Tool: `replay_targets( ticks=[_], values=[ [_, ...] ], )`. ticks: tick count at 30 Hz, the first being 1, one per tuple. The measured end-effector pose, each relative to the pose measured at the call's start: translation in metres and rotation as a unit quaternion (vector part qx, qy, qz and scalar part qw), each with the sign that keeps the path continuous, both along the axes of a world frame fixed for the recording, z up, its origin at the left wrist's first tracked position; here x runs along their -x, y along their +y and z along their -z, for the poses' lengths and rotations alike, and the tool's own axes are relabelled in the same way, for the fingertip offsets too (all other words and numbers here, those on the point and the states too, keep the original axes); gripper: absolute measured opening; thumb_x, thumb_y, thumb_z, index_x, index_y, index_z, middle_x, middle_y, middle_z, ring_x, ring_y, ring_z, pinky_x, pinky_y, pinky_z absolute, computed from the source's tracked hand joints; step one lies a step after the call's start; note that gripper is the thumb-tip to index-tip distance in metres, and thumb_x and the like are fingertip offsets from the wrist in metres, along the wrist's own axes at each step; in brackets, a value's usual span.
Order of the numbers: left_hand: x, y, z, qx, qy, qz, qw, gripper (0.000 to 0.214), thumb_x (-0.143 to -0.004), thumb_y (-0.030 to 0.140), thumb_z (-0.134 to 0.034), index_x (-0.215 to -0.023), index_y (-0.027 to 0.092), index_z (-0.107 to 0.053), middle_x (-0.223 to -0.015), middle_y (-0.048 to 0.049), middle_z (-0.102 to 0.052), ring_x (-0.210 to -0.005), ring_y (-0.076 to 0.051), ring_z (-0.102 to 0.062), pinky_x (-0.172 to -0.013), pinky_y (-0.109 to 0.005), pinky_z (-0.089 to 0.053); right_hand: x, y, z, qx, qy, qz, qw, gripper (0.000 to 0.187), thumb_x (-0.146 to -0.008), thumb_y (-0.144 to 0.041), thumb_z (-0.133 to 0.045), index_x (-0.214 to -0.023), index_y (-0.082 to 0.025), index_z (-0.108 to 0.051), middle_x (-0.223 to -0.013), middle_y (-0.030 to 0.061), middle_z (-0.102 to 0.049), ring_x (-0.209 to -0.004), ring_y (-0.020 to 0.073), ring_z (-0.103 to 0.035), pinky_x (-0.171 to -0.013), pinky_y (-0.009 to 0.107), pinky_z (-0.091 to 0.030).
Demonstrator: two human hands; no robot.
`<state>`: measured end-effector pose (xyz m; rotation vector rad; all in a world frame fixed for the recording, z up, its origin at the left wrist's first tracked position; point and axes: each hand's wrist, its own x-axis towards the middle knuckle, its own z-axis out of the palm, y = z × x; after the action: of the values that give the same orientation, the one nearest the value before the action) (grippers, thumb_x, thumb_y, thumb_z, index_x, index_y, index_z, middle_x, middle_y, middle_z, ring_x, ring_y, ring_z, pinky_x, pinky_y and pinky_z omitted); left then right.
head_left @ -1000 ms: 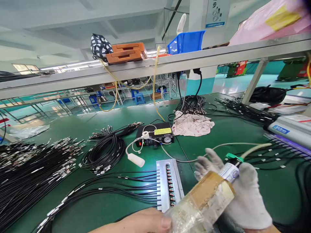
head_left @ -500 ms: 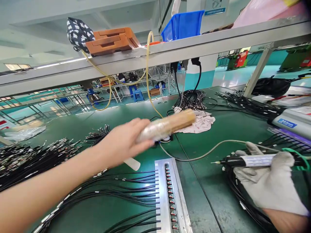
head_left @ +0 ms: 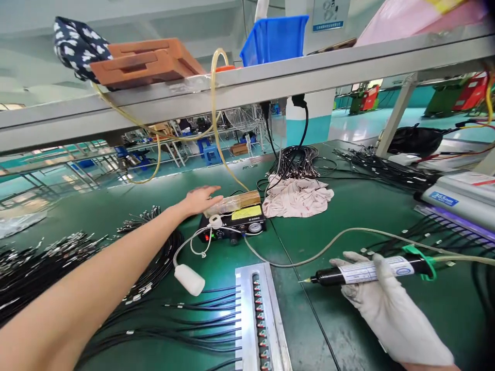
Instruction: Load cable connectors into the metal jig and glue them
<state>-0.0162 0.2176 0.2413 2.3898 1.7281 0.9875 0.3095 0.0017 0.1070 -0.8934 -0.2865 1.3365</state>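
Observation:
My bare left hand (head_left: 199, 199) reaches far across the green bench and rests on a tape-wrapped cardboard tube (head_left: 234, 202), which lies on top of the black dispenser controller (head_left: 232, 222). Its fingers lie flat and spread. My gloved right hand (head_left: 381, 293) grips a black dispensing syringe (head_left: 367, 270) with a white label, its needle pointing left toward the metal fixture (head_left: 259, 319). The fixture holds a row of connector ends from black cables (head_left: 166, 319). A hose (head_left: 328, 242) runs from the syringe's green cap back to the controller.
Bundles of black cables (head_left: 46, 257) cover the left of the bench. A white foot-switch-like pod (head_left: 189, 279) lies near the fixture. A pinkish rag (head_left: 296, 197) sits beyond the controller. A grey machine (head_left: 460, 198) stands at the right. The overhead shelf (head_left: 270, 82) carries brown trays and a blue bin (head_left: 274, 38).
My left hand carried the wrapped tube away from the syringe and laid it on the controller. My right hand lowered the bared syringe level, its needle nearer the fixture.

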Motion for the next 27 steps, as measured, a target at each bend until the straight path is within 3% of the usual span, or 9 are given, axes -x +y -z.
replay_targets(
  ticks=[2, 5, 6, 8, 11, 14, 17, 22, 27],
  values=[
    [0.003, -0.035, -0.017, -0.036, 0.044, 0.052, 0.997, 0.021, -0.088, 0.037, -0.064, -0.091, 0.016, -0.065, -0.083, -0.0020, -0.064, -0.078, -0.018, -0.059, -0.077, -0.037, -0.050, 0.008, -0.002, -0.002, 0.033, -0.024, -0.002, 0.999, 0.057, -0.048, -0.044, -0.094, -0.095, -0.021, -0.072, -0.094, 0.0072, -0.074, -0.074, 0.0165, -0.065, -0.054, 0.020, -0.058],
    [0.001, -0.131, -0.020, -0.131, 0.082, 0.107, 0.982, 0.021, -0.093, 0.033, -0.049, -0.080, 0.022, -0.062, -0.076, -0.0023, -0.060, -0.075, -0.020, -0.053, -0.074, -0.037, -0.043, 0.014, -0.005, -0.002, 0.048, -0.039, 0.001, 0.998, 0.057, -0.039, -0.033, -0.097, -0.090, -0.022, -0.073, -0.092, 0.0011, -0.072, -0.068, 0.0105, -0.059, -0.050, 0.014, -0.053],
    [-0.001, -0.169, -0.013, -0.160, 0.105, 0.153, 0.970, 0.024, -0.093, 0.030, -0.048, -0.074, 0.024, -0.060, -0.068, -0.0005, -0.057, -0.067, -0.018, -0.050, -0.068, -0.035, -0.042, 0.015, -0.006, -0.001, 0.045, -0.034, 0.000, 0.998, 0.055, -0.038, -0.031, -0.097, -0.087, -0.023, -0.073, -0.092, -0.0005, -0.072, -0.067, 0.0093, -0.058, -0.050, 0.013, -0.053],
    [-0.006, -0.237, 0.013, -0.194, 0.215, 0.385, 0.877, 0.024, -0.093, 0.022, -0.046, -0.073, 0.024, -0.060, -0.062, 0.0010, -0.054, -0.056, -0.016, -0.044, -0.055, -0.033, -0.037, 0.015, -0.008, 0.003, 0.041, -0.023, -0.006, 0.999, 0.054, -0.035, -0.029, -0.097, -0.083, -0.024, -0.073, -0.094, -0.0023, -0.071, -0.066, 0.0088, -0.058, -0.052, 0.014, -0.055],
    [-0.009, -0.290, 0.063, -0.110, 0.316, 0.436, 0.835, 0.018, -0.086, 0.015, -0.057, -0.070, 0.020, -0.059, -0.069, -0.0001, -0.058, -0.065, -0.014, -0.049, -0.061, -0.028, -0.044, 0.015, -0.009, 0.011, 0.048, -0.022, -0.027, 0.998, 0.059, -0.034, -0.031, -0.097, -0.087, -0.024, -0.075, -0.098, -0.0009, -0.073, -0.064, 0.0096, -0.059, -0.056, 0.017, -0.059],
    [0.001, -0.279, 0.100, -0.007, 0.230, 0.314, 0.921, 0.018, -0.090, 0.026, -0.054, -0.072, 0.022, -0.058, -0.070, -0.0003, -0.059, -0.064, -0.017, -0.050, -0.060, -0.032, -0.044, 0.016, -0.011, 0.016, 0.041, -0.021, -0.072, 0.996, 0.060, -0.041, -0.035, -0.095, -0.096, -0.023, -0.075, -0.100, 0.0034, -0.075, -0.057, 0.0094, -0.059, -0.055, 0.019, -0.060],
    [0.015, -0.238, 0.120, 0.049, 0.157, 0.198, 0.966, 0.015, -0.093, 0.029, -0.050, -0.100, 0.020, -0.060, -0.095, -0.0074, -0.065, -0.088, -0.023, -0.059, -0.075, -0.037, -0.050, 0.019, -0.012, 0.016, 0.011, -0.019, -0.114, 0.993, 0.051, -0.050, -0.035, -0.093, -0.096, -0.022, -0.075, -0.096, 0.0075, -0.077, -0.059, 0.0134, -0.066, -0.055, 0.021, -0.060],
    [0.015, -0.178, 0.150, 0.091, 0.063, 0.143, 0.983, 0.046, -0.092, 0.042, -0.056, -0.131, 0.018, -0.048, -0.125, -0.0142, -0.058, -0.116, -0.030, -0.055, -0.098, -0.047, -0.047, 0.034, -0.009, 0.014, -0.021, -0.006, -0.153, 0.988, 0.036, -0.060, -0.036, -0.089, -0.089, -0.020, -0.076, -0.093, 0.0089, -0.077, -0.059, 0.0138, -0.068, -0.055, 0.020, -0.058],
    [0.004, -0.155, 0.178, 0.115, 0.006, 0.119, 0.986, 0.049, -0.088, 0.051, -0.059, -0.126, 0.020, -0.054, -0.117, -0.0109, -0.060, -0.110, -0.029, -0.060, -0.096, -0.046, -0.049, 0.047, -0.002, 0.018, -0.033, -0.004, -0.175, 0.984, 0.035, -0.059, -0.037, -0.090, -0.085, -0.019, -0.075, -0.096, 0.0112, -0.077, -0.058, 0.0112, -0.067, -0.058, 0.019, -0.058]
  ],
)
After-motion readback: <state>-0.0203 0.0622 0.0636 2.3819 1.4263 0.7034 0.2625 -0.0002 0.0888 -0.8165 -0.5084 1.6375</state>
